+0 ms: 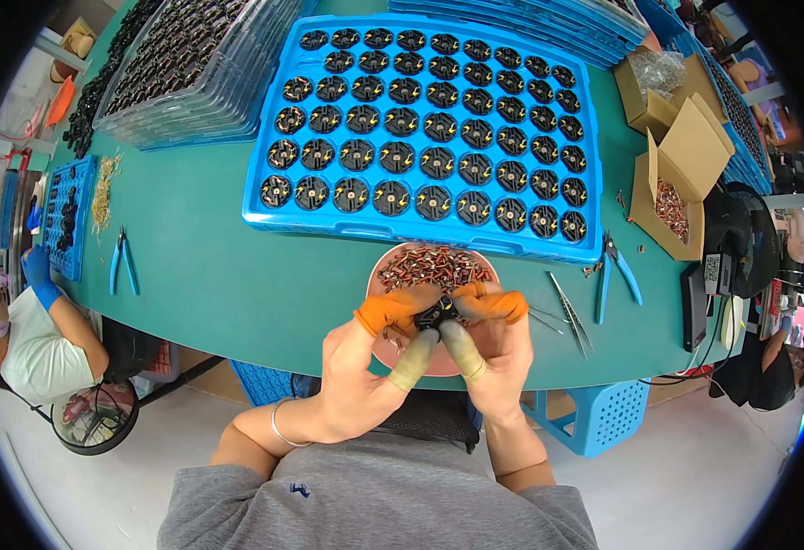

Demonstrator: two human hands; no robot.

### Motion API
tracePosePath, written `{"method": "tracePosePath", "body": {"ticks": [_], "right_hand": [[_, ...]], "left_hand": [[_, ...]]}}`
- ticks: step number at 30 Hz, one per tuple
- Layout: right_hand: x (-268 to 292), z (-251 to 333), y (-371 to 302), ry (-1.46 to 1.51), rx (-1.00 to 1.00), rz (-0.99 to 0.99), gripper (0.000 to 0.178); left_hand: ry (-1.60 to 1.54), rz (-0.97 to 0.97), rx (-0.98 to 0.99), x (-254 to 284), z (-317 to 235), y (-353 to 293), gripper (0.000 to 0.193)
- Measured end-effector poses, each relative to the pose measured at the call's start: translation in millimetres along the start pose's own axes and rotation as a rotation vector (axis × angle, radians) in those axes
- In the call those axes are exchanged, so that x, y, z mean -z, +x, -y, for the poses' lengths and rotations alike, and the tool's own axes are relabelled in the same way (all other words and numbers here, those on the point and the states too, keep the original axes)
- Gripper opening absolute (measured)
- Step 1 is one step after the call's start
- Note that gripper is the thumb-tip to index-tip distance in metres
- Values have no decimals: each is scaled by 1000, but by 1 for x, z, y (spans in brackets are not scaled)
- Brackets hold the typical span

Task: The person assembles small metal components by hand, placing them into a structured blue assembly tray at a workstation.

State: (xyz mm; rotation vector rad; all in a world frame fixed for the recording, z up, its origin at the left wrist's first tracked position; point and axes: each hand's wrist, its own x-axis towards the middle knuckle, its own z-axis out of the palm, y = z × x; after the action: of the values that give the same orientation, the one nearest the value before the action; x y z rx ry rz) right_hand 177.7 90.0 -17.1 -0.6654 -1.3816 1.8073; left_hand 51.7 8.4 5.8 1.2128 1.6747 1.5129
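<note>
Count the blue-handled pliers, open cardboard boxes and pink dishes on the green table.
Blue-handled pliers: 2
Open cardboard boxes: 2
Pink dish: 1
Total: 5

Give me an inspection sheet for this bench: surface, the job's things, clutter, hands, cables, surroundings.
Surface: green table top.
Job's things: small round black part held by both hands over a pink shallow dish of small copper-coloured pieces; blue plastic tray with rows of similar black round parts.
Clutter: blue-handled cutters, metal tweezers, open cardboard box, stack of clear trays.
Hands: left hand and right hand both pinch the part; orange and beige finger covers.
Cables: black cable at the right edge.
Surroundings: a seated person in blue gloves on the left; blue crate under the table.
</note>
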Motion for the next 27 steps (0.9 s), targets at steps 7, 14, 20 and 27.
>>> {"method": "tracePosePath", "body": {"ticks": [7, 14, 20, 27], "right_hand": [[3, -3, 9, -59, 101, 62, 41], [-7, -2, 15, -100, 109, 104, 47], [14, -2, 19, -756, 102, 296, 31], [1, -2, 21, -1310, 397, 464, 18]], "left_hand": [[256, 145, -191, 23, -3, 22, 42], [-127, 141, 231, 26, -4, 27, 49], [-234, 27, 264, 45, 16, 21, 34], [-424, 63, 344, 44, 15, 20, 30]]}}
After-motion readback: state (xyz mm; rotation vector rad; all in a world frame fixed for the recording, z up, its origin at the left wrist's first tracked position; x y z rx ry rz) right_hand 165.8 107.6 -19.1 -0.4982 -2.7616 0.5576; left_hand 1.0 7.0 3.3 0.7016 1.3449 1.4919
